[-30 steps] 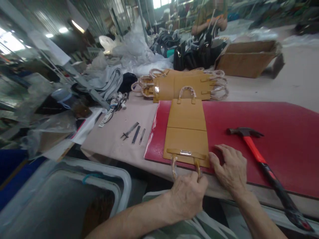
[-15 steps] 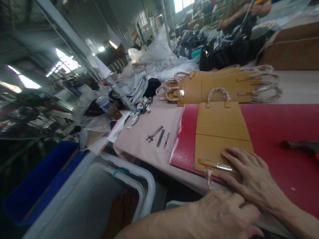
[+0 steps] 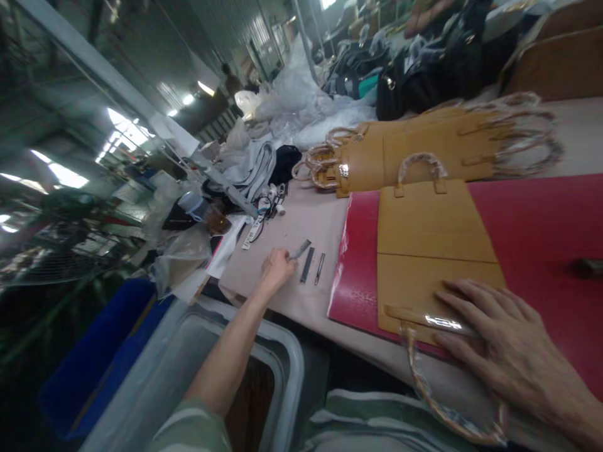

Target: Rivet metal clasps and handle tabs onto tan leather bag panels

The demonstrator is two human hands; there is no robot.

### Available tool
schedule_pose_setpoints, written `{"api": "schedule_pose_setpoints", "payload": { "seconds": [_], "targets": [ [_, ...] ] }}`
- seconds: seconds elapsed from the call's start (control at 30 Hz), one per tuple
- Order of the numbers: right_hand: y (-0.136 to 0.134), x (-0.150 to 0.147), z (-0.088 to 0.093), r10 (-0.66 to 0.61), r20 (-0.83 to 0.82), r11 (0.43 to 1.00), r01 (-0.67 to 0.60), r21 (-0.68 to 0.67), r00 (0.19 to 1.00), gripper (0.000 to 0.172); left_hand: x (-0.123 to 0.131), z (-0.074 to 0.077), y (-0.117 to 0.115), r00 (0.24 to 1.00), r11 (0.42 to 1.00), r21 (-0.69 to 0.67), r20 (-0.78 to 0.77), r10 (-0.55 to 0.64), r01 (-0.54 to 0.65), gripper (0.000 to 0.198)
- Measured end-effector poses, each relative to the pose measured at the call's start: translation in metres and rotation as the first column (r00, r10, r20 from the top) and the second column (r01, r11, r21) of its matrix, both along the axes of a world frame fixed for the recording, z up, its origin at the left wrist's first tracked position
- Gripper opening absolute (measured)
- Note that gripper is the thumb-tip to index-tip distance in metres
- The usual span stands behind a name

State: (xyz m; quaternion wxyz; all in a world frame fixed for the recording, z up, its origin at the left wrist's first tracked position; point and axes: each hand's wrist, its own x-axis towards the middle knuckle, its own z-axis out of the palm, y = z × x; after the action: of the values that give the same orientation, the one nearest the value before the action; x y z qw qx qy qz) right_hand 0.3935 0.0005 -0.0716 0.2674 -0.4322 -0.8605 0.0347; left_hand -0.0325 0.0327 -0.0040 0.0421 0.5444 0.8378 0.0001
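Observation:
A flat tan leather bag piece point(image 3: 433, 245) with wrapped handles lies on a red mat point(image 3: 541, 232). My right hand point(image 3: 509, 348) rests flat on its near end, fingers spread beside the metal clasp point(image 3: 443, 322). My left hand point(image 3: 277, 267) has reached out to the left across the table. Its fingers are closed on a small metal tool point(image 3: 299, 250). Two more slim metal tools point(image 3: 313, 266) lie just right of that hand.
A stack of matching tan bag pieces point(image 3: 424, 150) lies behind the mat. Black bags point(image 3: 424, 69), plastic sheets and a cardboard box point(image 3: 560, 63) stand further back. Clutter covers the table's left end. A grey bin point(image 3: 188, 351) and blue crate point(image 3: 89, 358) sit below.
My left hand left the bag's near handle and reached left to the metal tool. My right hand stayed on the bag piece. The view swung left, so the hammer is mostly out of frame.

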Motion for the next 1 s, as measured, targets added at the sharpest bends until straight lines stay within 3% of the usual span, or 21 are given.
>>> {"api": "schedule_pose_setpoints", "payload": {
  "seconds": [0.27,0.33,0.4,0.47,0.57,0.63,0.73,0.83,1.0],
  "targets": [
    [-0.01,-0.005,0.018,-0.011,0.029,0.996,0.013,-0.09,1.0,0.051,-0.021,-0.004,0.044,0.989,0.954,-0.285,0.137,-0.057,0.094,0.012],
    [-0.011,-0.006,0.021,-0.016,0.035,0.993,0.02,-0.112,0.999,0.051,-0.027,-0.005,0.046,0.981,0.943,-0.316,0.191,-0.045,0.105,0.017],
    [-0.012,-0.006,0.023,-0.024,0.038,0.99,0.029,-0.135,0.999,0.051,-0.034,-0.004,0.042,0.935,0.957,-0.279,0.353,0.024,0.081,0.021],
    [-0.013,-0.006,0.024,-0.025,0.04,0.988,0.031,-0.153,0.999,0.052,-0.04,-0.002,0.032,0.774,0.985,-0.174,0.625,0.101,0.013,0.025],
    [-0.014,-0.007,0.026,-0.019,0.041,0.986,0.025,-0.163,0.999,0.051,-0.038,0.002,0.013,0.359,0.987,-0.017,0.931,0.075,-0.162,0.029],
    [-0.014,-0.008,0.027,-0.019,0.036,0.986,0.025,-0.166,0.999,0.051,-0.023,0.003,-0.001,0.152,0.963,0.044,0.988,-0.003,-0.264,0.035],
    [-0.014,-0.008,0.028,-0.024,0.033,0.983,0.03,-0.181,0.999,0.051,0.017,-0.001,-0.019,0.026,0.939,0.134,0.991,-0.133,-0.316,0.04],
    [-0.013,-0.008,0.027,-0.022,0.039,0.982,0.029,-0.188,0.999,0.052,0.066,-0.011,-0.034,0.004,0.931,0.243,0.968,-0.251,-0.272,0.036],
    [-0.013,-0.006,0.026,-0.005,0.042,0.982,0.013,-0.191,0.999,0.053,0.127,-0.029,-0.049,0.07,0.895,0.442,0.896,-0.439,-0.05,0.021]
  ]
}}
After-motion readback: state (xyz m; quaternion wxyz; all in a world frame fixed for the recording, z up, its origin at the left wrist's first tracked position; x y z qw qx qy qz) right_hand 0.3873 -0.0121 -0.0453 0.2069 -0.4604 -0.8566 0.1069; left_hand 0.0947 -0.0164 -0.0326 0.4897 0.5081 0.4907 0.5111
